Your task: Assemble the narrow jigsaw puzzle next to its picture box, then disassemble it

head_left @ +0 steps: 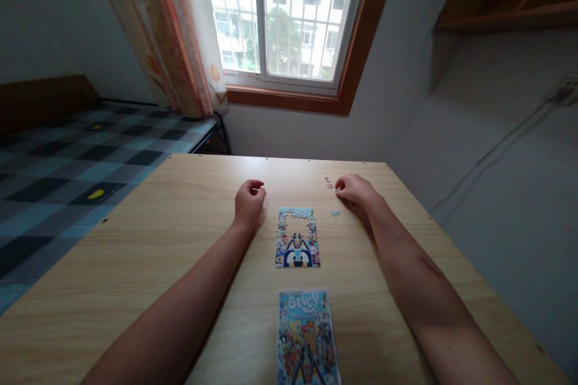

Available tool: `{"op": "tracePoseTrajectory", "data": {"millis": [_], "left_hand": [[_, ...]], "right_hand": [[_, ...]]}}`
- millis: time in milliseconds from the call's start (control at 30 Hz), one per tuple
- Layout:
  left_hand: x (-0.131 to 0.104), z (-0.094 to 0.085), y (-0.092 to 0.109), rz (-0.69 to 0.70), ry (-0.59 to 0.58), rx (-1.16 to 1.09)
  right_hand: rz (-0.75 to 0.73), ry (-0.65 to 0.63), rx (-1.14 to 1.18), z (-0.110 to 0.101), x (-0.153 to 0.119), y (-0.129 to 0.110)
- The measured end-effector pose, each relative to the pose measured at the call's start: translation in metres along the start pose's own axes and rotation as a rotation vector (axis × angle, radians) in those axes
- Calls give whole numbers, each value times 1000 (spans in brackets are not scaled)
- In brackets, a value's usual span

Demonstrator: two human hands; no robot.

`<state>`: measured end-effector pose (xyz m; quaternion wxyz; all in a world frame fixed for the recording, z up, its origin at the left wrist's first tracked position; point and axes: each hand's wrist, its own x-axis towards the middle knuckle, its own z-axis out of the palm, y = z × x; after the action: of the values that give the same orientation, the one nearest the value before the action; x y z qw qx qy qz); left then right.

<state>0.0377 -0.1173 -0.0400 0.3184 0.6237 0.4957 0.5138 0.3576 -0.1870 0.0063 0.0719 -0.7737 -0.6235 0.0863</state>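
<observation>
A small colourful jigsaw puzzle [297, 237] lies on the wooden table [149, 240], with a bare gap in its upper middle. My left hand [248, 200] rests curled on the table just left of the puzzle, and nothing shows in it. My right hand [355, 190] lies to the puzzle's upper right, fingers bent down at a few loose pieces [329, 182]; whether it pinches one I cannot tell. One loose blue piece [335, 213] lies between my right wrist and the puzzle. A printed picture card [307, 337] lies near the table's front edge.
A bed with a checked cover [67, 162] stands to the left of the table. A window [289, 18] with a curtain [176, 30] is behind, and a wall with a cable [497, 144] runs along the right side.
</observation>
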Motion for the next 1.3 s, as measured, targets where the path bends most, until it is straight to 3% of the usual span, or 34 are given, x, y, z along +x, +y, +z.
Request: {"op": "tracePoseTrajectory", "data": {"millis": [167,300,467,600,700,1067,1300], "left_hand": [[-7,3,7,207,-103,288],[-15,6,13,278,-162,538],[-20,4,19,227,-235,658],[-22,4,22,210,-265,683],[-23,4,22,211,-271,680],[-24,5,21,221,-286,684],[-23,6,20,220,-279,679]], "right_hand": [[-55,-92,254,-14,-3,-9],[-172,-238,565,-21,-14,-45],[-218,-307,721,12,-22,-96],[-200,-278,718,41,-20,-109],[-219,-236,687,49,-19,-109],[-241,-113,337,42,-32,-121],[-231,-69,288,40,-36,-122]]}}
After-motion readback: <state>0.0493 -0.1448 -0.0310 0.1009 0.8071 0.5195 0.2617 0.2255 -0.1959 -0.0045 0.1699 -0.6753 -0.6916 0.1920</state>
